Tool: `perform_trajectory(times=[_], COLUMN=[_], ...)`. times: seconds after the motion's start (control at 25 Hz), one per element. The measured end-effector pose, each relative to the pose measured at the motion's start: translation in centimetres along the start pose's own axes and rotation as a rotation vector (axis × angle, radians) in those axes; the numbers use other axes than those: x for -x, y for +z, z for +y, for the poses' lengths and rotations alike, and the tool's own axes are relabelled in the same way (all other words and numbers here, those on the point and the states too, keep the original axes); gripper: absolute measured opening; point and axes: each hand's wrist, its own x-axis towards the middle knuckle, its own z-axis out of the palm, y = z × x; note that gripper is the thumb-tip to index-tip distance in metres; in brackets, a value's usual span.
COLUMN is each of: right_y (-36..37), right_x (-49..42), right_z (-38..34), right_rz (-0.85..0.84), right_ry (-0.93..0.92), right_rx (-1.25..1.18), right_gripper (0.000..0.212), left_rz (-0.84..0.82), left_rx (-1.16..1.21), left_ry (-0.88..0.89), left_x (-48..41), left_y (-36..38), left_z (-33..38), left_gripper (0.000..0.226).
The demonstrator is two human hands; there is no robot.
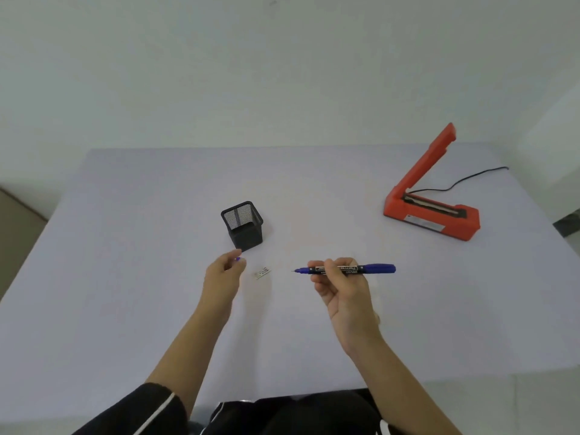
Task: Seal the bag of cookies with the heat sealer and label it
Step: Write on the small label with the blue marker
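Hands first: right hand (340, 288) has its grip closed round an uncapped blue marker (348, 269), tip pointing left; left hand (224, 271) pinches something small and blue, probably the cap. Just beyond on the counter (125, 309) lies a small label (262, 272). Further back, a mesh pen cup (242, 226), then the orange heat sealer (431, 199), arm raised. Cookie bag isn't in view, so I can't tell if sealing is done. Nothing's blocking the label.

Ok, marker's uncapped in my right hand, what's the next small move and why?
Probably bring the marker tip down to the small label lying on the table. The right hand holds it bare-tipped, pointing left toward the label, and the left hand pinches what looks like the blue cap. No cookie bag is visible.
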Motion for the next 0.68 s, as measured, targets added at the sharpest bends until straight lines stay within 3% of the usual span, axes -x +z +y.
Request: perform_trajectory(times=[0.08,0.2,0.68], right_y=[0.4,0.9,1.5], right_x=[-0.2,-0.4,-0.8], right_z=[0.1,0.1,0.5], right_rz=[-0.010,-0.012,-0.082], right_ry=[-0.007,-0.004,-0.060], right_rx=[-0.022,-0.041,0.083], right_gripper=[0.018,0.017,0.012], left_rz=[-0.129,-0.125,-0.125], left_rx=[0.333,0.520,0.361], left_ry=[-0.052,-0.137,0.004], left_x=[3.7,6.5,8.2], left_y=[0.4,0.3,1.0], left_z=[2.7,3.3,4.7], left_gripper=[0.017,0.009,0.008])
